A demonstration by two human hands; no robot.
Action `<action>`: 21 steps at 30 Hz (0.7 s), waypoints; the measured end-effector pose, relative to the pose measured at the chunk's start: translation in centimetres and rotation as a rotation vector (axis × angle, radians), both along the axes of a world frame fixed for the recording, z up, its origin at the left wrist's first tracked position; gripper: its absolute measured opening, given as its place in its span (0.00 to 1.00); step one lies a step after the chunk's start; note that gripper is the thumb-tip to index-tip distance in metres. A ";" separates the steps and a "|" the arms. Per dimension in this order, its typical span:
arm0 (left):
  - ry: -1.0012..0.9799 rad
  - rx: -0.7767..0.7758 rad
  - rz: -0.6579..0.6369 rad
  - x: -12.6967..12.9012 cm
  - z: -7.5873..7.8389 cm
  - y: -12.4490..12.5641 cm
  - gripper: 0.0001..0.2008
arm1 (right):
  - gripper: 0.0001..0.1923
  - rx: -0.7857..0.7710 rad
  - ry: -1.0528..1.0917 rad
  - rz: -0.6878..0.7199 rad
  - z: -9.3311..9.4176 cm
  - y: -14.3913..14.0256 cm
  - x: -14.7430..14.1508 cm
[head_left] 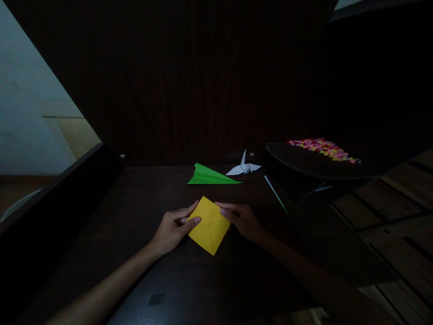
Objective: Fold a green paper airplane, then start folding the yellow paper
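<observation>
A yellow folded paper square [210,230] is held between both hands, turned so that one corner points away from me and one towards me. Creases cross at its middle. My left hand [174,229] pinches its left corner, thumb on top and fingers behind. At the right corner my right hand [245,220] grips it the same way, with part of its fingers hidden behind the paper. Just beyond lies a green paper plane [211,176], its point to the right. A white origami crane [244,168] rests behind the plane's tip.
A thin white and green paper strip [275,194] lies to the right on the dark wooden table [135,225]. Farther right, a dark raised shelf [304,167] bears a heap of small colourful pieces [323,148]. A dark panel [186,90] rises at the back.
</observation>
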State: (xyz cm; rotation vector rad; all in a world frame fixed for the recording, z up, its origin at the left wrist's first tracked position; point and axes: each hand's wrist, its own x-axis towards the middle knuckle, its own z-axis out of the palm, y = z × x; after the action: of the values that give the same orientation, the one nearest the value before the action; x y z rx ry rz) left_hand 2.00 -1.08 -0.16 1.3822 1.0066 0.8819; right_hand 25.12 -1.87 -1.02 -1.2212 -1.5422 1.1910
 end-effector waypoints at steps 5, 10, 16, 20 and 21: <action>-0.007 -0.101 -0.004 0.0 0.4 0.0 0.31 | 0.21 0.002 -0.017 0.020 0.1 0.0 0.0; 0.000 -0.087 0.017 0.0 0.2 -0.1 0.30 | 0.20 0.037 -0.039 0.054 0.0 0.0 0.2; 0.042 -0.103 -0.062 -0.1 0.6 -0.2 0.18 | 0.19 0.043 -0.026 0.106 -0.2 0.1 0.3; 0.021 -0.120 -0.070 -0.1 0.8 -0.1 0.14 | 0.18 0.028 -0.011 0.076 -0.1 0.0 0.2; 0.022 -0.117 -0.060 -0.1 0.8 -0.1 0.14 | 0.19 0.017 -0.005 0.071 0.0 -0.1 0.2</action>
State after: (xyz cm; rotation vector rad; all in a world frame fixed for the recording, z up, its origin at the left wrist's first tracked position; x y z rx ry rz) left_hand 1.87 -1.17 0.69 1.3191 1.0119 0.7534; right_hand 25.35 -1.95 -1.00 -1.1681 -1.6084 1.2188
